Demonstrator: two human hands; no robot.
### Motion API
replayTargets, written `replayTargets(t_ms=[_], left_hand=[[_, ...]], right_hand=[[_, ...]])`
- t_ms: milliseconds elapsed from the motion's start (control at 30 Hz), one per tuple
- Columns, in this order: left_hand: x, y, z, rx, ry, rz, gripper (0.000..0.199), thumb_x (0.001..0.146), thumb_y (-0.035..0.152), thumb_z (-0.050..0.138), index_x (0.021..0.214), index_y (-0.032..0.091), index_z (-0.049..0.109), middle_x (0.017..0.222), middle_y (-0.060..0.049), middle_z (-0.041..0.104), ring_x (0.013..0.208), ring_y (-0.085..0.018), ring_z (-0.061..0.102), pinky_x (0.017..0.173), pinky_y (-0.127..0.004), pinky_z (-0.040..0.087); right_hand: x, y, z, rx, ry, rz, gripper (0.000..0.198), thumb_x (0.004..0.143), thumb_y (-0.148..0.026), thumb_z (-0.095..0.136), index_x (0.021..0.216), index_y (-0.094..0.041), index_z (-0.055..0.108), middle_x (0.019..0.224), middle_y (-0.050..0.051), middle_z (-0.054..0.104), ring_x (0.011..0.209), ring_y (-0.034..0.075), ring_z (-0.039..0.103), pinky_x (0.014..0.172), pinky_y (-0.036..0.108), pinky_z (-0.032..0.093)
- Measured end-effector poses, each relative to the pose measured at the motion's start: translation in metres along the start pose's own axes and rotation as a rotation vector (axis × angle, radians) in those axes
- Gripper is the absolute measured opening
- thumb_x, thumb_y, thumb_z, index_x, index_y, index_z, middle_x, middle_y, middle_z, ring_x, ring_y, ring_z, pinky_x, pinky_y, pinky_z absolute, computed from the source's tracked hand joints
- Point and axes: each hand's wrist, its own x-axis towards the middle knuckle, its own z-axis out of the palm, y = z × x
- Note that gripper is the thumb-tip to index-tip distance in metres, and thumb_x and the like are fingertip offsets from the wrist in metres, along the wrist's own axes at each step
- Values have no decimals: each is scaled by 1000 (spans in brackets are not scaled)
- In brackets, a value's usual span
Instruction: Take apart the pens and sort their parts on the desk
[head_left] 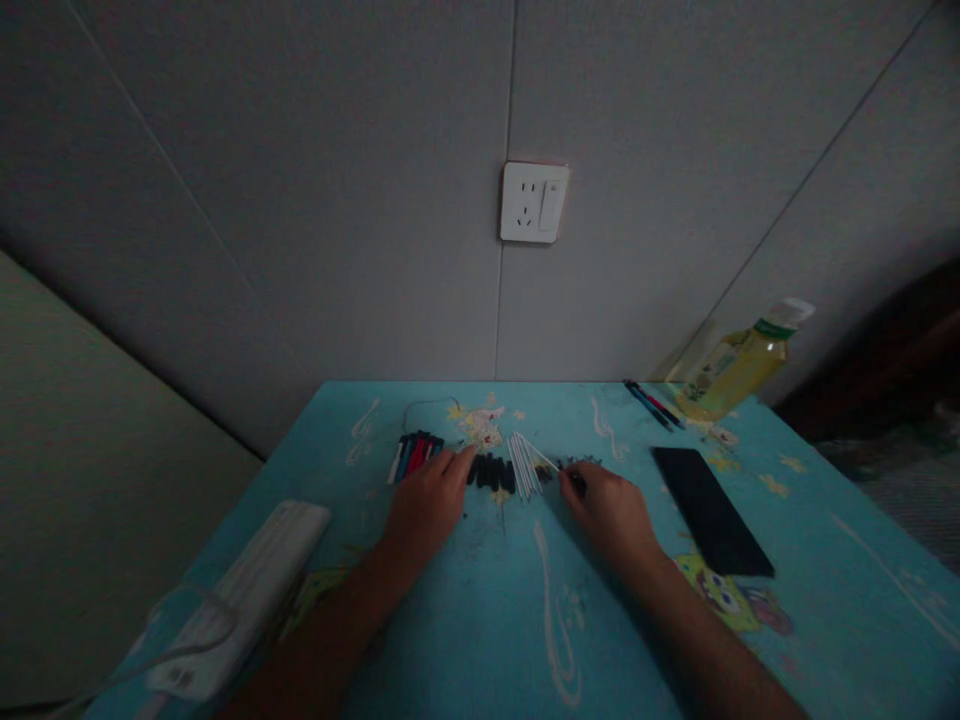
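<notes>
My right hand (611,505) is closed, its fingertips on one end of a thin white stick (541,456) that looks like a pen refill. A dark, round-looking thing shows in the same grip, too unclear to name. Just left of it, several similar white sticks (523,470) lie side by side. A row of short black tube-like pieces (491,474) lies between my two hands. My left hand (429,495) has its fingers drawn together at the row's left end; whatever they pinch is hidden. Beyond its knuckles lies a bunch of dark, red and white pen-like barrels (415,453).
A white power strip (244,600) with a cable lies at the left. To the right are a flat black rectangular object (712,510), a few pens (654,405) and a tilted bottle of yellow liquid (735,370). The wall with a socket (533,203) borders the blue patterned table (480,620).
</notes>
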Motion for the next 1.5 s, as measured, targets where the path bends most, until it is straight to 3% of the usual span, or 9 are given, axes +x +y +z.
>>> replayTargets(t_ms=[400, 567, 700, 833, 1000, 1067, 1233, 1500], left_hand=[[-1, 10, -3, -39, -92, 69, 35, 96, 20, 44, 129, 20, 54, 99, -8, 67, 88, -20, 65, 73, -30, 52], [-2, 15, -3, -79, -131, 63, 36, 95, 18, 45, 130, 22, 54, 106, -8, 67, 93, -21, 64, 76, -31, 52], [1, 8, -3, -81, -83, 38, 34, 96, 19, 43, 127, 20, 55, 107, -9, 67, 94, -20, 65, 79, -31, 52], [5, -4, -5, -81, -59, -45, 30, 96, 26, 44, 121, 20, 59, 104, -9, 68, 89, -21, 66, 75, -31, 52], [6, -7, -8, -310, -38, 29, 26, 94, 27, 47, 116, 22, 60, 106, -7, 67, 95, -19, 65, 84, -31, 51], [5, -3, -10, -404, -40, 73, 22, 93, 27, 49, 111, 23, 61, 103, -6, 67, 95, -19, 64, 85, -31, 50], [2, 5, -11, -578, -23, 29, 19, 93, 28, 48, 108, 22, 58, 98, -6, 66, 89, -20, 64, 82, -32, 49], [5, 1, -2, -741, -38, -83, 8, 88, 22, 52, 96, 22, 54, 86, -2, 61, 82, -17, 60, 73, -27, 45]], right_hand=[[0, -26, 8, 7, -51, 43, 35, 95, -46, 49, 80, -21, 68, 79, 7, 72, 64, 20, 65, 57, 28, 37], [-2, -24, 4, 127, -7, 16, 33, 98, -38, 42, 95, -21, 71, 89, 7, 69, 76, 18, 65, 69, 27, 44], [-3, -24, 8, 308, 38, -10, 32, 98, -26, 41, 117, -20, 66, 96, 7, 65, 84, 17, 64, 82, 28, 47], [-6, -28, 14, 450, 62, -43, 28, 95, -28, 49, 116, -19, 65, 99, 7, 67, 88, 19, 63, 83, 31, 48], [-6, -47, 22, 546, 94, -68, 17, 93, -29, 55, 96, -20, 69, 89, 5, 68, 80, 18, 64, 76, 30, 49], [-2, -59, 25, 563, 124, -113, 20, 94, -27, 53, 103, -21, 69, 91, 6, 67, 84, 19, 63, 79, 31, 49], [10, -87, 37, 531, 132, -188, 47, 91, -17, 49, 138, -21, 51, 104, 10, 61, 92, 22, 60, 86, 36, 51], [7, -96, 56, 701, 79, -315, 70, 88, -5, 41, 153, -24, 26, 129, 12, 54, 115, 22, 54, 102, 40, 46]])
